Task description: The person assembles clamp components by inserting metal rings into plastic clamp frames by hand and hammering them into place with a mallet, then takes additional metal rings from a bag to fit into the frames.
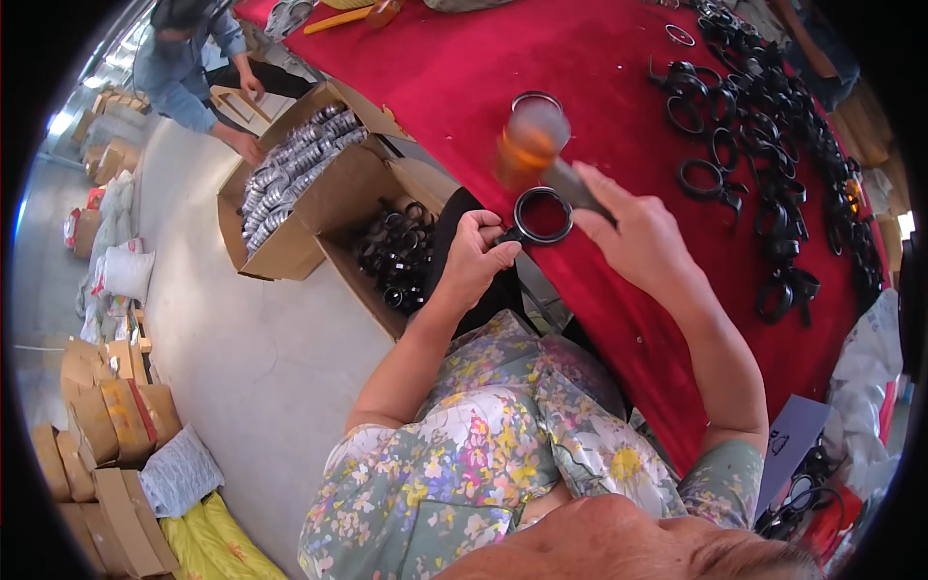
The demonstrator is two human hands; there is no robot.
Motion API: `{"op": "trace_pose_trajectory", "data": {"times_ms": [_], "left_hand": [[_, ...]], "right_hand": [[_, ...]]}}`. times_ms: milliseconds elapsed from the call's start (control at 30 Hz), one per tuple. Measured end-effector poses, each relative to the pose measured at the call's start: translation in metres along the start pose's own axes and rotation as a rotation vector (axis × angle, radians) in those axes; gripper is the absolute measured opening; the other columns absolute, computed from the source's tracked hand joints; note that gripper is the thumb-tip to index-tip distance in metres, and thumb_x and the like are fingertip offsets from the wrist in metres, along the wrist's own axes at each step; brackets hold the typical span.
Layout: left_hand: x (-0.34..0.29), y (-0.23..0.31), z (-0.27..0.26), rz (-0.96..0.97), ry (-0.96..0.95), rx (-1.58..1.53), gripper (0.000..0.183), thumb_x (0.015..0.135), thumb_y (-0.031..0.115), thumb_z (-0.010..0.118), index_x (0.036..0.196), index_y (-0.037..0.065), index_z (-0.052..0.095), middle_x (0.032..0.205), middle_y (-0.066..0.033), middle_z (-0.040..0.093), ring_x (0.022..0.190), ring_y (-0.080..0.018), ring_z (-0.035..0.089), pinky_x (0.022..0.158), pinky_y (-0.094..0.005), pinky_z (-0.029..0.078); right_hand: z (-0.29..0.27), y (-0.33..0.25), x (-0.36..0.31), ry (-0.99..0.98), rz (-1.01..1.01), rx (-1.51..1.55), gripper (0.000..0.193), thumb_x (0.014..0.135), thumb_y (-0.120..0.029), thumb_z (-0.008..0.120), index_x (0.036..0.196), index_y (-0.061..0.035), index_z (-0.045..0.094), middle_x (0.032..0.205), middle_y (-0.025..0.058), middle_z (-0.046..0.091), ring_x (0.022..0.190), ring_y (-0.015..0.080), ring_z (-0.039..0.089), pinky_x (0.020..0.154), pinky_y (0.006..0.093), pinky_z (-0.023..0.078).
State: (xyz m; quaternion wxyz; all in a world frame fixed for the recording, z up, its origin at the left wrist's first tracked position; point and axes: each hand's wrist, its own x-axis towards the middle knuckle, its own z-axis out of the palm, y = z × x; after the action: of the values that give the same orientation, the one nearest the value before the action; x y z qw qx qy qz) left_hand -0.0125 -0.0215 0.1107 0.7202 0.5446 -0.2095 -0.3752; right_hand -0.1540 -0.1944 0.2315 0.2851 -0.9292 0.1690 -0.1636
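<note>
Over the near edge of the red-covered table, my left hand (476, 253) pinches the short stub of a black ring-shaped part (543, 215). The ring's open circle faces up, just to the right of my fingertips. My right hand (638, 232) is wrapped round the dark handle of a mallet (535, 140). Its orange and grey head is smeared by motion and sits above the ring, apart from it. Behind the mallet head lies a thin metal ring (536, 97) on the cloth, partly hidden.
Many black ring parts (764, 174) lie heaped along the right of the table (580, 68). Left of my arm, one cardboard box (319, 217) holds black parts, another (232, 203) silver rings. A co-worker (179, 72) reaches toward the silver rings. Stacked cartons (121, 416) line the left.
</note>
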Motion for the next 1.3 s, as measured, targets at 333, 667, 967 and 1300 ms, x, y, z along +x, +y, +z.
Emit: {"op": "trace_pose_trajectory", "data": {"times_ms": [333, 667, 967, 1300], "left_hand": [[-0.05, 0.05, -0.094, -0.059, 0.074, 0.29, 0.031, 0.084, 0.005, 0.07, 0.109, 0.004, 0.053, 0.081, -0.0012, 0.064, 0.071, -0.0085, 0.058, 0.064, -0.0231, 0.048], [0.042, 0.061, -0.063, 0.591, 0.205, 1.042, 0.032, 0.08, 0.014, 0.075, 0.107, -0.001, 0.066, 0.108, -0.0161, 0.065, 0.104, -0.0338, 0.061, 0.093, -0.0389, 0.047], [0.153, 0.054, 0.037, 0.892, -0.02, 1.324, 0.033, 0.073, 0.014, 0.077, 0.103, 0.002, 0.069, 0.109, -0.0121, 0.064, 0.103, -0.0324, 0.059, 0.089, -0.0432, 0.047], [0.128, 0.048, 0.069, 0.93, -0.14, 1.183, 0.031, 0.076, 0.012, 0.077, 0.104, 0.002, 0.069, 0.11, -0.0136, 0.066, 0.107, -0.0329, 0.06, 0.093, -0.0412, 0.048]], "right_hand": [[-0.048, 0.021, -0.038, 0.039, 0.521, 0.478, 0.045, 0.095, -0.011, 0.06, 0.14, -0.0121, 0.056, 0.07, 0.0049, 0.058, 0.054, 0.0092, 0.053, 0.053, 0.0271, 0.048], [-0.064, 0.06, -0.082, -0.154, 0.581, 0.396, 0.032, 0.098, -0.017, 0.055, 0.122, 0.0039, 0.06, 0.068, 0.003, 0.057, 0.05, 0.0091, 0.056, 0.05, 0.0266, 0.047], [-0.069, 0.082, -0.088, 0.165, 0.248, -0.339, 0.032, 0.093, -0.031, 0.064, 0.112, -0.0048, 0.068, 0.09, 0.0141, 0.066, 0.083, 0.0334, 0.066, 0.072, 0.0433, 0.052], [-0.066, 0.133, -0.034, 0.394, -0.055, -0.972, 0.033, 0.083, -0.009, 0.059, 0.114, -0.016, 0.065, 0.121, 0.0021, 0.059, 0.109, 0.0216, 0.056, 0.094, 0.038, 0.039]]}}
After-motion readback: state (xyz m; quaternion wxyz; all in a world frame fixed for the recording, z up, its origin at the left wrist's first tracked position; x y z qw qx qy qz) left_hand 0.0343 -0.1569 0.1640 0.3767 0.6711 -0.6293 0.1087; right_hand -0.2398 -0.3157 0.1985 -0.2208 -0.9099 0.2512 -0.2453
